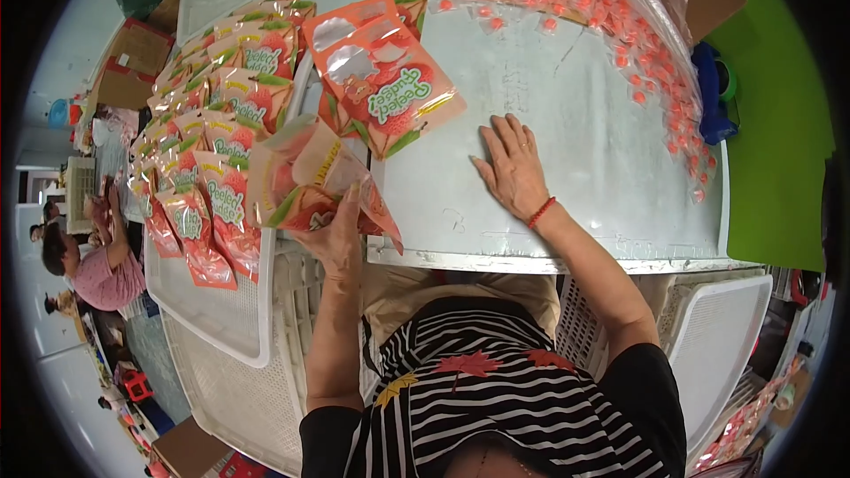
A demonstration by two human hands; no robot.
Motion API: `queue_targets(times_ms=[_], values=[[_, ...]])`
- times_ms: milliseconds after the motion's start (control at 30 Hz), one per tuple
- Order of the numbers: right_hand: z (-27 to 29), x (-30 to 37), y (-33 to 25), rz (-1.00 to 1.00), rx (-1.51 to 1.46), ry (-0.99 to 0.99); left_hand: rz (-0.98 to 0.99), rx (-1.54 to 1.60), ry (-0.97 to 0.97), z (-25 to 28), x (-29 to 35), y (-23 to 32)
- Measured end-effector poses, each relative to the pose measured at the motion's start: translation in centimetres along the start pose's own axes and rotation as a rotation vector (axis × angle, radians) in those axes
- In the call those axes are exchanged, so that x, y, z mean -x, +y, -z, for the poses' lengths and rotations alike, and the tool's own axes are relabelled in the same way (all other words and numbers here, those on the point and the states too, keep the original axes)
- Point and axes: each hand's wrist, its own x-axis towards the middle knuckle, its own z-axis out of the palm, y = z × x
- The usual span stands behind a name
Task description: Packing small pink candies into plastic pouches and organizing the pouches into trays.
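Note:
My left hand (336, 235) grips a pink and red candy pouch (297, 168) near the front left edge of the table; its fingers wrap the lower part and the pouch looks bulged. My right hand (513, 168) lies on the pale tabletop (460, 186), fingers spread, holding nothing. A small stack of flat pouches (385, 80) with transparent windows rests beyond my left hand. Small red candies (602, 26) in see-through wrappers are heaped along the far and right sides of the table, with several loose ones nearer the middle.
Many filled pouches (235, 106) stand in rows on a white tray (252, 327) at the left. Stacked perforated trays (722, 327) are at the lower right. A blue tool-like object (713, 93) sits by a green surface (770, 142). Another person (97, 265) works at far left.

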Motion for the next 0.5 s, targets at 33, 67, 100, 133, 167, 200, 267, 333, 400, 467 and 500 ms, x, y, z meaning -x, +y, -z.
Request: queue_targets(times_ms=[33, 67, 100, 133, 167, 200, 267, 333, 400, 467, 500], values=[[0.2, 0.2, 0.2, 0.027, 0.028, -0.019, 0.015, 0.04, 0.004, 1.0, -0.4, -0.6], [0.4, 0.3, 0.5, 0.053, 0.059, -0.035, 0.015, 0.033, 0.012, 1.6, -0.3, -0.9], [0.8, 0.6, 0.7, 0.045, 0.055, -0.055, 0.071, 0.032, 0.02, 2.0, -0.2, -1.0], [1.1, 0.9, 0.8, 0.051, 0.052, -0.058, 0.126, 0.032, 0.026, 2.4, -0.1, -1.0], [1.6, 1.3, 0.9, 0.026, 0.02, -0.057, 0.127, 0.035, 0.025, 2.3, -0.1, -0.7], [2.1, 1.5, 0.5, 0.006, -0.014, -0.058, 0.303, 0.046, -0.05, 1.8, 0.2, 0.1], [4.1, 1.7, -2.3, -0.081, -0.284, 0.017, 0.656, 0.07, -0.198, 0.0, 1.4, 2.0], [7.4, 0.4, -6.6, 0.022, -0.616, 0.138, 0.501, 0.098, -0.209, -1.4, 3.1, 1.5], [8.9, -0.1, -8.2, 0.086, -0.672, 0.15, 0.132, 0.153, -0.238, -4.0, 4.4, 0.7], [9.4, 0.0, -8.8, 0.105, -0.805, 0.219, -0.132, 0.045, -0.337, -5.9, 4.5, 0.8], [9.1, 0.6, -9.4, 0.056, -0.744, 0.187, -0.342, -0.117, -0.353, -6.8, 4.4, 0.8]])
